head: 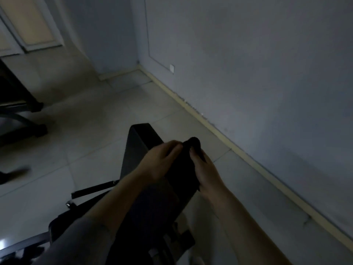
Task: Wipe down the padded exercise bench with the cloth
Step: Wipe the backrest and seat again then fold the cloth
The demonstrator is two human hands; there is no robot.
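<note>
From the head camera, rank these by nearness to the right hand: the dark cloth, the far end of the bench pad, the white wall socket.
1. Cloth: gripped in the right hand.
2. Bench pad far end: just ahead, to the left.
3. Wall socket: far ahead, low on the wall.

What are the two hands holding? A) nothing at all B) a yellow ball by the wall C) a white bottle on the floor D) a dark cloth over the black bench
D: the left hand and the right hand both hold a dark cloth above the black padded bench; the dim light hides the exact grip.
</note>
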